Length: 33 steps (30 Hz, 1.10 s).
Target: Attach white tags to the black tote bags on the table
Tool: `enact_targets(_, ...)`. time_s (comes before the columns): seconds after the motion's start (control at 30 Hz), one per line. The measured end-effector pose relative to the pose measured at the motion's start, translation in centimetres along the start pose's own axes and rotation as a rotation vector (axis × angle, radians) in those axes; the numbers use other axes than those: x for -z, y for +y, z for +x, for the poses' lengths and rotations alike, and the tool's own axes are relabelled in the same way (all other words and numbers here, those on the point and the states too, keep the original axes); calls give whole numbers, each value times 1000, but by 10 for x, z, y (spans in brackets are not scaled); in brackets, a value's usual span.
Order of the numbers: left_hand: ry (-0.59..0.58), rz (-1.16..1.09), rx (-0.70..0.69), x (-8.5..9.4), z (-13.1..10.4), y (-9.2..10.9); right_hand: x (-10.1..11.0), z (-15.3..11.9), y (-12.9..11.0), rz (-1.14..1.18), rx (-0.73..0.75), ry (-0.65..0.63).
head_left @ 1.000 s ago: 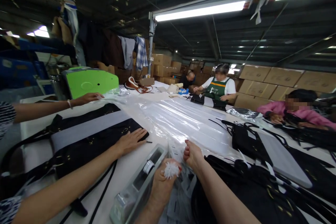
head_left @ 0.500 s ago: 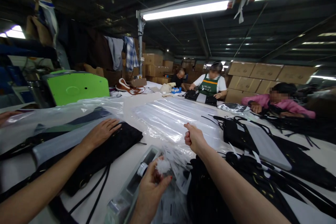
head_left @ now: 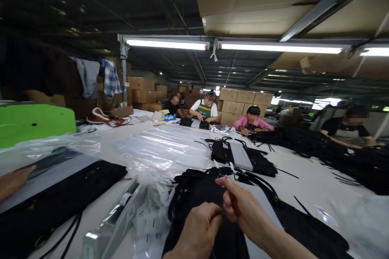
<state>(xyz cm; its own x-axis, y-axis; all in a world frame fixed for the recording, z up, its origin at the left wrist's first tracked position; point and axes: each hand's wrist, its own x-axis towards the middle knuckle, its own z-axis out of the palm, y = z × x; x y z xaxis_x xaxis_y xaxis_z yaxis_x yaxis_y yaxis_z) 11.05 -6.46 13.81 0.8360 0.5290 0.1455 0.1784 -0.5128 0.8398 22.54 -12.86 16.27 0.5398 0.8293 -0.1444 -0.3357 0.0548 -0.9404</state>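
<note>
At six o'clock, a white tie [head_left: 226, 177] is being pinched by the right hand [head_left: 243, 208] over the black bag [head_left: 197, 194]; the left hand [head_left: 199, 230] is being closed on its strap; the tie may slip, the pinch being shallow.

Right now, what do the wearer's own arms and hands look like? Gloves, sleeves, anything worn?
Both are bare: no gloves on the left hand or right hand, and no sleeve, watch or bracelet shows on either forearm up to the frame edge. No rings visible; the nails are too blurred to judge.

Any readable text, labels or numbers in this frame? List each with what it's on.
None can be read.
Green apron on the far worker: pale print, too small to read.
White paper tags beside the hands: dark print, blurred.
Cardboard boxes at the back: faint marks, illegible.
</note>
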Motion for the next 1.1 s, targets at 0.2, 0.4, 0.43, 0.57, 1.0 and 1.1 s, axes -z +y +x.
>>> enact_targets(0.2,-65,255,10,-16,0,2,56,-46,-1,-387,-277,111)
enact_targets(0.4,-265,568,-102,-16,16,18,67,-61,-5,-1254,497,-112)
enact_targets(0.43,-275,592,-127,-16,20,21,65,-57,-4,-1321,588,-117)
enact_targets(0.57,-286,642,-157,-12,45,25,62,-28,-1,-1543,546,-61)
enact_targets(1.0,-32,398,308,-28,170,-42,84,73,-8,-1879,455,233)
enact_targets(1.1,7,239,348,-35,172,-55,88,80,-4,-1904,457,247)
